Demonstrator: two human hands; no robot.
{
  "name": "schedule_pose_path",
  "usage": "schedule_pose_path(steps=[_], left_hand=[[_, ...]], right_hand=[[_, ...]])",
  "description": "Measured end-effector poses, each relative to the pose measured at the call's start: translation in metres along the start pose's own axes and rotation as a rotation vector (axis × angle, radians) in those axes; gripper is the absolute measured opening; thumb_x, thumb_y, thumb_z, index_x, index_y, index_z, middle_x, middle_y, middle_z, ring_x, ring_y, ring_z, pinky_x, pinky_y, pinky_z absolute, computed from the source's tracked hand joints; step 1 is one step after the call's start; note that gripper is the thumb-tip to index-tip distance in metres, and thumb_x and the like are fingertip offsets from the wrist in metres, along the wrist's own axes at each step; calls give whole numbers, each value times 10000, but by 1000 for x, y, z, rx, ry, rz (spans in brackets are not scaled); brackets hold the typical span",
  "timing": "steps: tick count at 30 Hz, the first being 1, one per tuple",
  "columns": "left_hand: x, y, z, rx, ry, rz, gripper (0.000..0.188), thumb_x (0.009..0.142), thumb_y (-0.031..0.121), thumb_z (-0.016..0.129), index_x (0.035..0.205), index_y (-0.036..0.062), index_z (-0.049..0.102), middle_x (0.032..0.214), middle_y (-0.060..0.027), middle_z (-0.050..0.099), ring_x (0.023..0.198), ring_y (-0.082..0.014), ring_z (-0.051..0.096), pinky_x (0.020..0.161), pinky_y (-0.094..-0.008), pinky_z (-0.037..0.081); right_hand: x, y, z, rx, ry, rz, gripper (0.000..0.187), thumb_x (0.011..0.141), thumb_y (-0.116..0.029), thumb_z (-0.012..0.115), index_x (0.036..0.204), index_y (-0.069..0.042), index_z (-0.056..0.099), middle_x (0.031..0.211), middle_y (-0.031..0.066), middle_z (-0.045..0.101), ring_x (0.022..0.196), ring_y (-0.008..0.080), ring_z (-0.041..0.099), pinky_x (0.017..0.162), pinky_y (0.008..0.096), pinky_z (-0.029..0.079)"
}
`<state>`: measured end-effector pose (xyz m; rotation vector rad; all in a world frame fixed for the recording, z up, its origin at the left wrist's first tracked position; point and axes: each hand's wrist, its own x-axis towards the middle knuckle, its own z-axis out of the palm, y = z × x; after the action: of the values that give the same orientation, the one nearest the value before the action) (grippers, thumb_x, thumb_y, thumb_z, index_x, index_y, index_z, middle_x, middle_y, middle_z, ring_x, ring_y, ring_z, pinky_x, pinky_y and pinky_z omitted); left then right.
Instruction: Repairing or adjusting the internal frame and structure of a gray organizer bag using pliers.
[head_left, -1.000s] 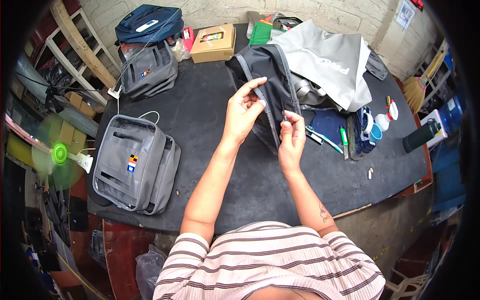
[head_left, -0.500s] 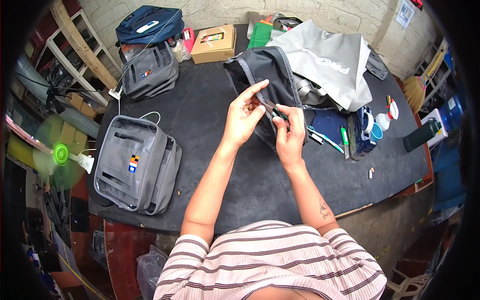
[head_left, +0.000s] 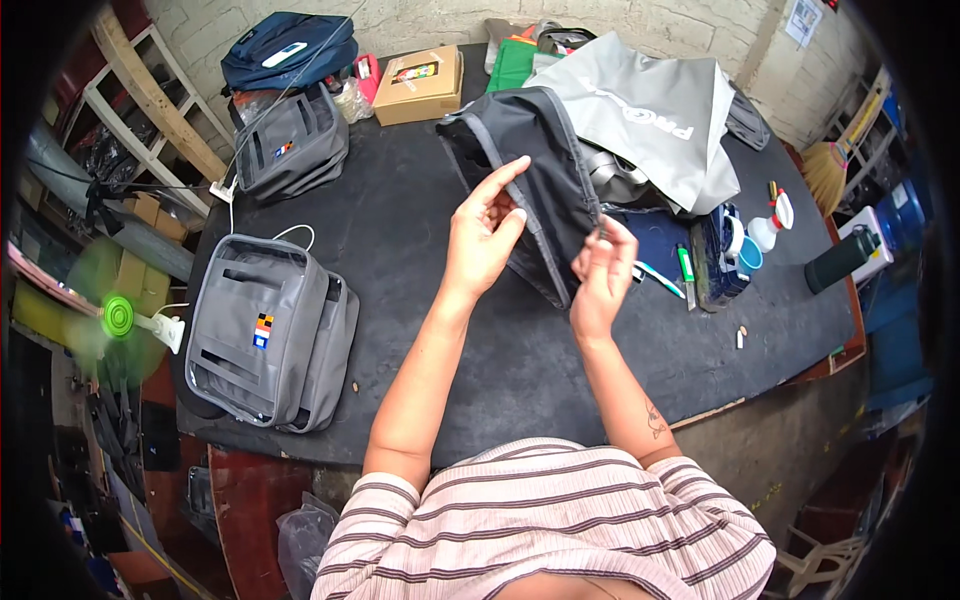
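Note:
A dark grey fabric bag (head_left: 540,130) with grey-bound edges is held up over the black table. My left hand (head_left: 481,240) grips its bound edge, the index finger stretched along the binding and the thumb pressing below. To the right of the bag, my right hand (head_left: 606,270) has its fingers curled and is blurred by motion. A small dark metal tool (head_left: 601,232) shows at its fingertips, too smeared to name its kind. The lower corner of the bag hangs between my hands.
Grey bags (head_left: 255,335) with colored patches stand at the left, near a spinning fan (head_left: 118,316). A cardboard box (head_left: 420,88) and a blue bag (head_left: 290,50) are at the back. A large light grey bag (head_left: 640,110), cutter (head_left: 686,265), toothbrush (head_left: 660,279) and spray bottle (head_left: 768,230) lie rightward.
My right hand has moved away from the bag's bound edge, rightward and slightly down, with the small tool. My left hand stays on the edge.

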<state>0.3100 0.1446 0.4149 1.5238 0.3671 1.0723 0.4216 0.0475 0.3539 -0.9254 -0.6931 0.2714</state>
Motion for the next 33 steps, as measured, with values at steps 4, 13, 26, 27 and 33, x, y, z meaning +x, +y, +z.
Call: schedule_pose_path(steps=[4,13,26,27,33], left_hand=[[-4,0,5,16,7,38,524,844,-100,550,1339,66,575,858,49,506,729,-26,453,680,-183,414],[-16,-2,4,77,14,59,544,792,-120,491,1297,52,601,936,52,534,752,-31,446,700,-183,407],[-30,-4,2,-22,12,77,532,808,-38,528,1327,69,567,1066,45,552,808,-58,434,757,-201,378],[-31,-5,2,-40,-4,41,548,796,-49,519,1329,69,565,1105,44,555,816,-58,439,771,-206,382],[-33,-12,6,-10,-22,129,631,692,-23,478,1312,58,563,1205,11,553,914,-101,457,889,-248,390]], right_hand=[[-20,23,-56,-154,145,-212,311,1043,-232,462,1289,-45,435,1054,44,483,725,72,405,621,217,366],[-32,42,-144,-1234,-39,-141,178,917,-239,616,974,-78,667,1113,73,580,1088,301,479,964,427,343],[25,90,-161,-1535,-237,-10,196,906,-218,624,1004,-61,560,956,149,616,933,345,585,796,478,441],[28,83,-157,-1391,-138,68,183,932,-207,592,1016,-57,531,912,160,622,877,357,597,757,474,447],[21,-14,-85,-339,90,23,178,1011,-196,488,1096,-48,539,864,-32,500,682,105,439,634,234,383]])
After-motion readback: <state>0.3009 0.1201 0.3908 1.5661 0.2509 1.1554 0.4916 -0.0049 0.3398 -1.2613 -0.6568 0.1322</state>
